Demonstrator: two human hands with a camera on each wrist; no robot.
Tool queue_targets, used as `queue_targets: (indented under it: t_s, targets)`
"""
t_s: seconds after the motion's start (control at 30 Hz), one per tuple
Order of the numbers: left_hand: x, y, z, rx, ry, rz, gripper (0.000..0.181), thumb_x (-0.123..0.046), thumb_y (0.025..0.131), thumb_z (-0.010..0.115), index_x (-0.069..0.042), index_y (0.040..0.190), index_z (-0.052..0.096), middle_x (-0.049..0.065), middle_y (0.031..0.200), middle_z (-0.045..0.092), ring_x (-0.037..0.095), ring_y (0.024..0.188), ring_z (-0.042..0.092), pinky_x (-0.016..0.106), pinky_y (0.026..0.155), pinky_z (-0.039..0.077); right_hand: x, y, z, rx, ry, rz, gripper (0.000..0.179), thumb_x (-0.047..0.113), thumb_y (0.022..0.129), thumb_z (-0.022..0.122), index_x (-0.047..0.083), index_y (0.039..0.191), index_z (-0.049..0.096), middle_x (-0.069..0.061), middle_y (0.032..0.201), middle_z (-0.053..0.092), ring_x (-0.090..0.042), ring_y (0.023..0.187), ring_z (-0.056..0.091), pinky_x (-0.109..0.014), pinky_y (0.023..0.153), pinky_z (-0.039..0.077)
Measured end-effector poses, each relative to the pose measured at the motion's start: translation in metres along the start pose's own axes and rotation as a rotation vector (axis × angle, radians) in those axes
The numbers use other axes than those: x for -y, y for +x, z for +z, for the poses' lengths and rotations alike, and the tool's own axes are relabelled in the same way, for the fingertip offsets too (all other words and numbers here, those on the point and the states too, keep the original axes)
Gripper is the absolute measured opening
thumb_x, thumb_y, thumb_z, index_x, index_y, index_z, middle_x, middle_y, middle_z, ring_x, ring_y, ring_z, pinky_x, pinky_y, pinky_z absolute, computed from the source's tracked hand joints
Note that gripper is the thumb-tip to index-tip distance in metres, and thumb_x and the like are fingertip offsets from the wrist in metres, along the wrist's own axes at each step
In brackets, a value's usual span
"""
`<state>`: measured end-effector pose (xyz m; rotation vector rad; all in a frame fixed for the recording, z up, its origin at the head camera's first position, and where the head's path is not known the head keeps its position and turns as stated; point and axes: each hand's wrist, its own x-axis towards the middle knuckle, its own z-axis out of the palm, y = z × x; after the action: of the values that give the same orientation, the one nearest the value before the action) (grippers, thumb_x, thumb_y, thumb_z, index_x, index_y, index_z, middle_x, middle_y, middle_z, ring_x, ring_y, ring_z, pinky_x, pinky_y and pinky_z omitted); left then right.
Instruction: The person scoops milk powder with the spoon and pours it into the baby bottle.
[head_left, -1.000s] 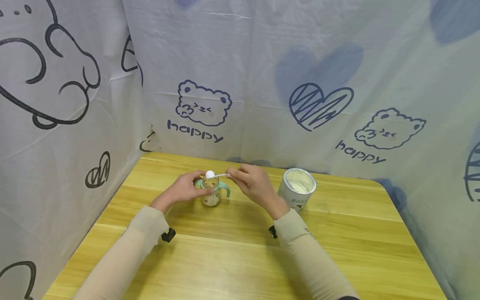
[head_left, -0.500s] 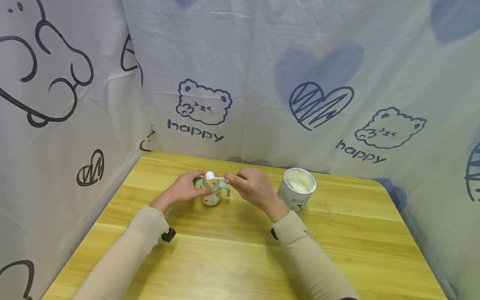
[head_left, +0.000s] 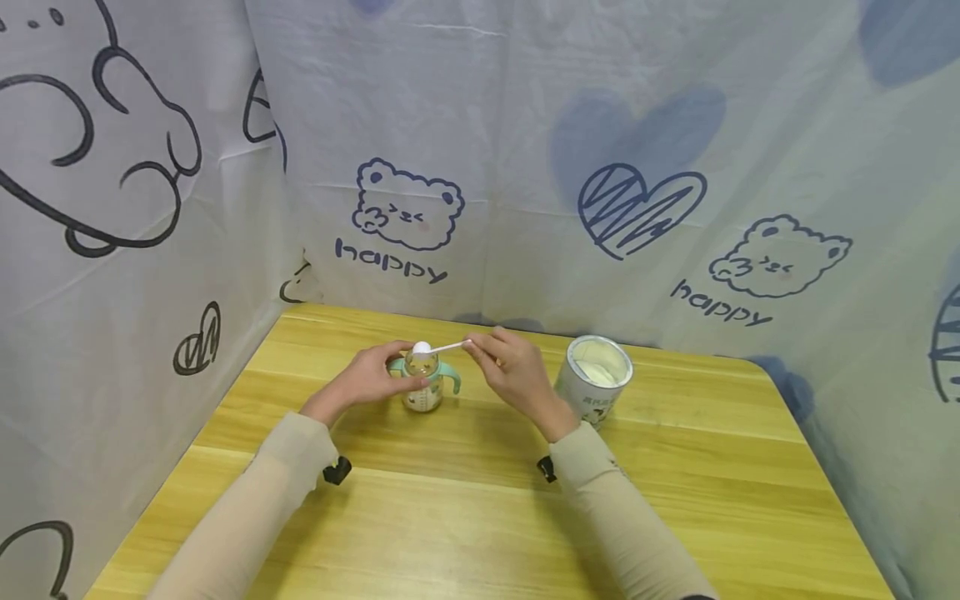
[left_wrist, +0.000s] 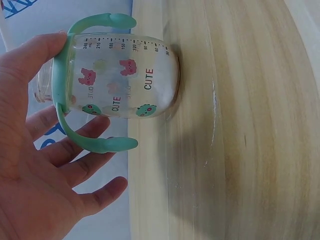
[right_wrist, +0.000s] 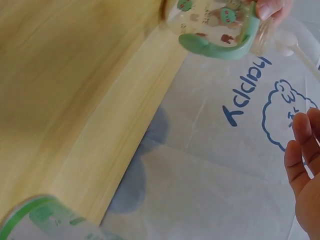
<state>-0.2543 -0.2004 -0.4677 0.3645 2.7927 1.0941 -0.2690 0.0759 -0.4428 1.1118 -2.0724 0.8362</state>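
Observation:
A clear baby bottle [head_left: 424, 397] with mint-green handles stands upright on the table, something pale inside its lower part. My left hand [head_left: 369, 375] grips it near the neck; in the left wrist view the thumb lies on the green collar [left_wrist: 60, 75] while the other fingers spread behind. Pinched by its thin handle, a white scoop [head_left: 422, 347] is held by my right hand [head_left: 513, 372], its bowl right at the bottle's mouth. What the bowl contains is hidden. Fingertips of the right hand [right_wrist: 307, 165] show at the edge of the right wrist view.
An uncovered white can [head_left: 592, 396] of pale powder stands right of the bottle, close to my right forearm. Behind the wooden table [head_left: 450, 517] hangs a printed cloth [head_left: 510, 167], and another cloth wall [head_left: 112, 317] borders the left side.
The scoop handle dipped to about level half a second ago and now slants up toward my right hand, which has shifted slightly. The left hand and the bottle stay put.

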Motion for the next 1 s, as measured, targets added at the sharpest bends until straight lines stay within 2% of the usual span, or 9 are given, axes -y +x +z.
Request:
queue_targets:
  t_s: [0.17,0.47,0.57,0.73,0.87,0.93,1.0]
  targets:
    - [0.000,0.000,0.001,0.000,-0.006,0.004,0.082,-0.056,0.089,0.079,-0.012,0.154,0.053,0.014,0.127,0.070,0.029,0.111,0.065,0.051,0.101,0.055,0.002,0.001,0.002,-0.029,0.070,0.121,0.013,0.010,0.099,0.074,0.004,0.107,0.082,-0.004,0.078,0.068,-0.012,0.062,0.052,-0.023,0.054,0.044]
    - [-0.001,-0.001,0.002,0.002,-0.011,0.016,0.081,-0.055,0.090,0.079,-0.012,0.154,0.053,0.014,0.127,0.071,0.032,0.115,0.067,0.053,0.104,0.055,0.009,0.007,0.000,-0.078,0.288,0.516,0.021,0.018,0.106,0.065,0.002,0.106,0.078,-0.011,0.082,0.071,-0.016,0.069,0.061,-0.022,0.058,0.049]
    - [0.000,0.000,0.003,0.001,-0.015,0.017,0.081,-0.055,0.090,0.079,-0.012,0.153,0.053,0.014,0.128,0.070,0.034,0.119,0.066,0.054,0.106,0.054,0.012,0.010,-0.003,-0.083,0.341,0.614,0.024,0.023,0.107,0.065,0.004,0.104,0.078,-0.011,0.081,0.071,-0.020,0.070,0.064,-0.022,0.060,0.051]
    - [-0.001,0.001,0.002,0.000,-0.009,0.019,0.082,-0.056,0.089,0.079,-0.011,0.153,0.054,0.017,0.135,0.068,0.036,0.125,0.064,0.055,0.110,0.052,0.012,0.014,-0.006,-0.106,0.395,0.717,0.027,0.025,0.107,0.065,0.002,0.102,0.078,-0.017,0.081,0.070,-0.033,0.074,0.069,-0.021,0.058,0.051]
    - [-0.003,0.001,0.001,0.012,-0.003,0.019,0.082,-0.055,0.089,0.079,-0.010,0.153,0.052,0.022,0.147,0.061,0.041,0.136,0.058,0.058,0.115,0.048,0.009,0.015,-0.010,-0.126,0.418,0.765,0.028,0.022,0.107,0.064,-0.002,0.106,0.077,-0.026,0.083,0.069,-0.043,0.076,0.069,-0.019,0.053,0.045]
    - [-0.004,0.002,0.000,0.018,-0.001,0.018,0.082,-0.055,0.090,0.078,-0.011,0.154,0.052,0.023,0.150,0.059,0.042,0.140,0.056,0.059,0.116,0.047,0.008,0.015,-0.012,-0.131,0.422,0.780,0.027,0.020,0.107,0.063,-0.003,0.107,0.077,-0.026,0.082,0.068,-0.043,0.076,0.069,-0.018,0.052,0.043]
    - [-0.006,0.003,-0.001,0.020,0.002,0.018,0.081,-0.057,0.090,0.077,-0.013,0.154,0.052,0.023,0.151,0.058,0.042,0.141,0.055,0.059,0.116,0.046,0.007,0.015,-0.016,-0.135,0.419,0.793,0.027,0.020,0.108,0.062,-0.003,0.107,0.077,-0.024,0.080,0.067,-0.036,0.072,0.069,-0.018,0.051,0.042]
